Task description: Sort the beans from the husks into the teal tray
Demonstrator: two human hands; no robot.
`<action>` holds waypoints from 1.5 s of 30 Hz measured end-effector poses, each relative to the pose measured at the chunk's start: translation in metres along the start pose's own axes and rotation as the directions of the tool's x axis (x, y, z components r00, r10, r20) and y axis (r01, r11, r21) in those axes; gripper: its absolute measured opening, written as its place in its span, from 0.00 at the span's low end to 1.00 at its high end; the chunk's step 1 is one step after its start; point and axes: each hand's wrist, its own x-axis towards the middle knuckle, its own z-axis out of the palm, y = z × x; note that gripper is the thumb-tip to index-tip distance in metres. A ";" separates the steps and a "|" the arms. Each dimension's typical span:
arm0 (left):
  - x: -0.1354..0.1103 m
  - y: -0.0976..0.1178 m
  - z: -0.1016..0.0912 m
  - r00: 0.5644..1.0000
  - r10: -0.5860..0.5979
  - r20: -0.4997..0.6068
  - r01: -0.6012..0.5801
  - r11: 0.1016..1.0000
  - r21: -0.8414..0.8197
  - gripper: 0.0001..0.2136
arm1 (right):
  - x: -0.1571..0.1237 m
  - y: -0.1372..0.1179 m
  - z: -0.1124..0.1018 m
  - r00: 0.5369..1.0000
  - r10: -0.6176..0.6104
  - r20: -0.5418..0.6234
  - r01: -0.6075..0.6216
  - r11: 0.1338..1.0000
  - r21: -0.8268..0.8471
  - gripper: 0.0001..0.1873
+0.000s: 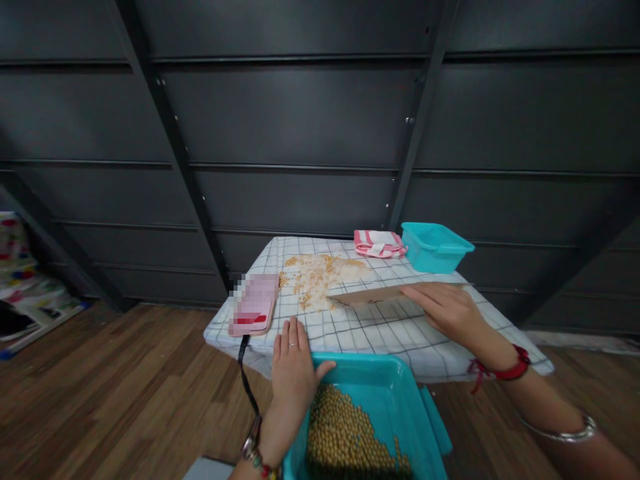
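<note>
My right hand (447, 310) grips the right end of a flat brown piece of cardboard (373, 295), which is held low over the checked cloth with its left tip beside spilled grain. This thin scatter mixes yellow beans (313, 283) with small whitish grains (350, 270). My left hand (294, 363) lies flat at the table's front edge, fingers stretched forward, its thumb over the corner of a turquoise bin (390, 373). Inside the bin is a heap of round tan beans (345, 427). Just left of my left hand's fingertips lies a pink phone (255, 307), partly pixelated.
A checked white cloth (390, 333) covers the small table. At its back right stand a smaller turquoise basket (433, 247) and a folded red-and-white towel (379, 244). A dark panelled wall (300, 120) rises behind; wood flooring (140, 373) surrounds the table.
</note>
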 end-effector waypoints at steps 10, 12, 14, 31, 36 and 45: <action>-0.002 -0.005 0.003 1.000 0.012 -0.023 -0.012 1.000 0.003 0.39 | 0.034 0.014 0.080 0.995 0.094 -0.024 -0.093 0.995 0.028 0.26; -0.002 -0.005 0.003 1.000 0.013 -0.027 -0.013 1.000 -0.006 0.40 | 0.038 0.018 0.092 0.992 0.123 -0.026 -0.123 0.992 0.020 0.25; -0.002 -0.004 0.002 1.000 0.013 -0.027 -0.013 1.000 0.000 0.40 | 0.040 0.022 0.102 0.988 0.151 -0.032 -0.151 0.988 0.016 0.24; 0.002 0.014 0.001 1.000 0.003 -0.027 -0.003 1.000 -0.001 0.41 | 0.015 0.036 0.101 0.982 0.181 -0.062 -0.179 0.983 0.031 0.22; 0.003 0.016 0.005 0.999 -0.004 -0.046 0.003 1.000 -0.007 0.41 | 0.018 0.037 0.105 0.984 0.171 -0.049 -0.170 0.985 0.024 0.21; 0.004 0.017 0.008 0.998 0.008 -0.059 -0.007 1.000 0.024 0.41 | 0.015 0.038 0.093 0.994 0.106 -0.038 -0.103 0.992 0.075 0.23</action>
